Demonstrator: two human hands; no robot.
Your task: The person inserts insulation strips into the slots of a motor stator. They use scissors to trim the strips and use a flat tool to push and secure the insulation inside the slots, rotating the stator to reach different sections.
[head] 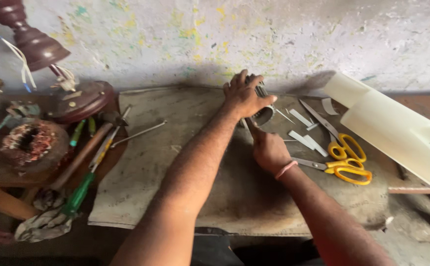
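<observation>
Both hands on the ribbed grey metal cylinder [263,104], upright on the worn mat [175,162].
Left hand [243,96] clamps its top; right hand [269,150] apparently pinches something at its base. Keep the top grip firm.

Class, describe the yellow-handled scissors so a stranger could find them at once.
Start at the grey mat covering the workbench. Move to its right side, just beyond the right hand. The scissors lie there below the white strips, the only bright yellow handles among them.
</observation>
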